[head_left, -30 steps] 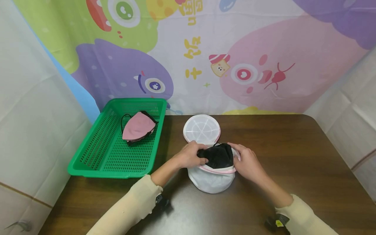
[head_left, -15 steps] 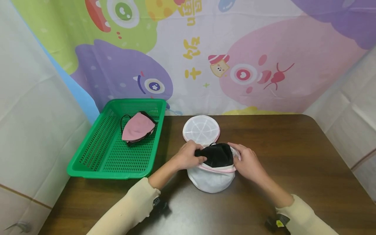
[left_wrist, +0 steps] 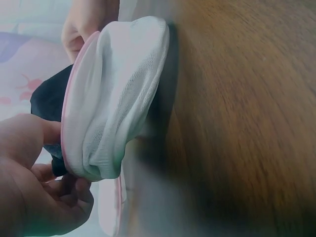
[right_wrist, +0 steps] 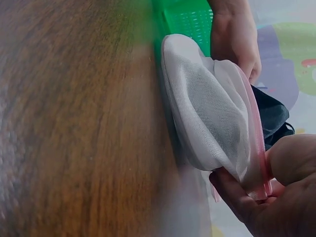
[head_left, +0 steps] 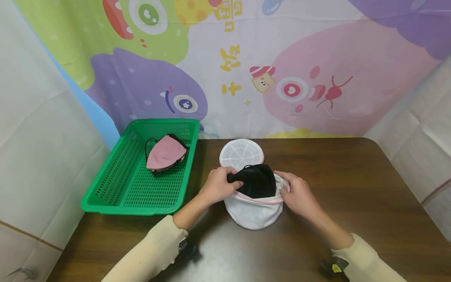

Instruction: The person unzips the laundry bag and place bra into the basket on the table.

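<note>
A white mesh laundry bag [head_left: 254, 215] with a pink zip rim stands on the table, its round lid [head_left: 241, 153] folded back behind it. Out of its mouth rises a folded black bra [head_left: 256, 181], with a thin strap loop at the top; the lower part is hidden inside. My left hand [head_left: 219, 184] pinches the bra at the bag's left rim. Opposite, my right hand [head_left: 298, 192] grips the rim between thumb and fingers, seen closely in the right wrist view, where the mesh side [right_wrist: 212, 108] sags inward.
To the left stands a green plastic basket [head_left: 176, 210] with a folded pink bra [head_left: 166, 153] with black trim inside. A cartoon-printed curtain [head_left: 232, 117] hangs behind the wooden table [head_left: 352, 188].
My left hand has moved slightly up and left, and the black bra stands higher out of the laundry bag. My right hand stays at the rim.
</note>
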The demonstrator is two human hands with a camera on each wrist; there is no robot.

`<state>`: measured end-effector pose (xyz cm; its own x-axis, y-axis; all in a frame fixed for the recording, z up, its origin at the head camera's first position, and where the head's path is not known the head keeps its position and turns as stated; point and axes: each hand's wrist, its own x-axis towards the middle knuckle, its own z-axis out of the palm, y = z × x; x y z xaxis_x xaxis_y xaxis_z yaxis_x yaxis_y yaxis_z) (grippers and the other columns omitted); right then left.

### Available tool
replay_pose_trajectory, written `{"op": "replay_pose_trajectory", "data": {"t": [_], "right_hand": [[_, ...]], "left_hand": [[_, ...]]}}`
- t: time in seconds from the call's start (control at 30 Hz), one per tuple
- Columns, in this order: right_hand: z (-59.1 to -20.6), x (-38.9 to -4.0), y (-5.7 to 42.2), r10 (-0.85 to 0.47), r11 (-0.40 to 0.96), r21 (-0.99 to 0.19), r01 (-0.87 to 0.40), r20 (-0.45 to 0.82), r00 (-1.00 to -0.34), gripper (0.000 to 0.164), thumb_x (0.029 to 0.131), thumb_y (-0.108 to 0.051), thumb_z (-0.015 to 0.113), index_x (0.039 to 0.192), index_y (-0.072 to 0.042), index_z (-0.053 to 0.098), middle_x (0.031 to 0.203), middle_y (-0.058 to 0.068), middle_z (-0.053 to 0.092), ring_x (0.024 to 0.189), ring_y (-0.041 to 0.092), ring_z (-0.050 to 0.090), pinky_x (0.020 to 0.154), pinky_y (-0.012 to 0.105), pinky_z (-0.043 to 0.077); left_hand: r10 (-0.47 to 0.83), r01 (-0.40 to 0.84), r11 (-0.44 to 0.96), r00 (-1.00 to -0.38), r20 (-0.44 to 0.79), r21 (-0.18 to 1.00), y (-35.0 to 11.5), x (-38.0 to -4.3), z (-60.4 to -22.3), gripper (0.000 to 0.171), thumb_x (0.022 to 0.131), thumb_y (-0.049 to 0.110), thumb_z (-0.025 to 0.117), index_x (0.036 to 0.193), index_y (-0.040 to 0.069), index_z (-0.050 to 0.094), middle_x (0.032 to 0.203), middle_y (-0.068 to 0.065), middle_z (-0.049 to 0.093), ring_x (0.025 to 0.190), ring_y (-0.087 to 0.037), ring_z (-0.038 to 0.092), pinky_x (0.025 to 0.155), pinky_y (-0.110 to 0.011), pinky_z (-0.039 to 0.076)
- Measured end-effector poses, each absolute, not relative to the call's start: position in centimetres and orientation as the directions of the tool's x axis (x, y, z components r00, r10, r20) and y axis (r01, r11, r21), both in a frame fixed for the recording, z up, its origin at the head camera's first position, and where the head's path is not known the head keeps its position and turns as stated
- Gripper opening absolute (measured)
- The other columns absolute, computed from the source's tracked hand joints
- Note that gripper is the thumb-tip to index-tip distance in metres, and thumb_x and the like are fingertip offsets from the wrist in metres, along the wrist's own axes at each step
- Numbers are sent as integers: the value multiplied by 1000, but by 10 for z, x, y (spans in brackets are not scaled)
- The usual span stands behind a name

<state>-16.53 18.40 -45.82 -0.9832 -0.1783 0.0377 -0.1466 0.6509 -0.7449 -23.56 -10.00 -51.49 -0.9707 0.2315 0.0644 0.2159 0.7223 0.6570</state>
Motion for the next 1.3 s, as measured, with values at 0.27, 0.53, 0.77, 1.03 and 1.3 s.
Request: {"op": "replay_pose_trajectory", "data": {"t": [0.27, 0.53, 0.77, 1.03, 1.3], "right_hand": [[-458, -166, 184, -176, 653, -745, -135, 24, -984, 54, 101, 6, 59, 155, 2, 64, 160, 32, 62, 149, 54, 61, 126, 71, 47], [-457, -166, 183, -165, 655, -748, -108, -2, -986, 54, 102, 5, 58, 156, 1, 63, 162, 31, 61, 147, 52, 62, 126, 69, 48], [-456, -166, 182, -153, 661, -745, -91, -14, -988, 53, 102, 4, 59, 155, 2, 63, 162, 31, 61, 132, 45, 66, 118, 61, 55], [-457, -165, 183, -164, 656, -744, -127, 23, -986, 51, 101, 5, 60, 151, 4, 66, 158, 32, 65, 128, 45, 68, 116, 62, 56], [-458, -165, 184, -171, 653, -744, -144, 40, -984, 49, 102, 4, 60, 150, 1, 68, 156, 30, 66, 124, 42, 67, 115, 62, 56]], "left_hand": [[251, 219, 708, -967, 50, 671, -102, -230, -503, 22, 93, 36, 88, 108, 21, 83, 104, 2, 84, 95, -20, 71, 82, -33, 57], [255, 232, 661, -964, 77, 714, -105, -239, -513, 20, 93, 36, 89, 108, 24, 81, 105, 6, 84, 97, -18, 72, 86, -35, 58], [256, 269, 620, -957, 133, 738, -108, -247, -517, 19, 97, 37, 87, 111, 27, 80, 108, 8, 83, 97, -15, 71, 85, -34, 58], [215, 182, 551, -974, 73, 814, -99, -200, -429, 22, 100, 16, 81, 119, 4, 78, 120, -16, 84, 109, -31, 74, 102, -48, 62], [227, 231, 540, -966, 125, 809, -116, -249, -497, 23, 99, 34, 85, 117, 22, 78, 114, 2, 85, 103, -16, 74, 90, -34, 62]]}}
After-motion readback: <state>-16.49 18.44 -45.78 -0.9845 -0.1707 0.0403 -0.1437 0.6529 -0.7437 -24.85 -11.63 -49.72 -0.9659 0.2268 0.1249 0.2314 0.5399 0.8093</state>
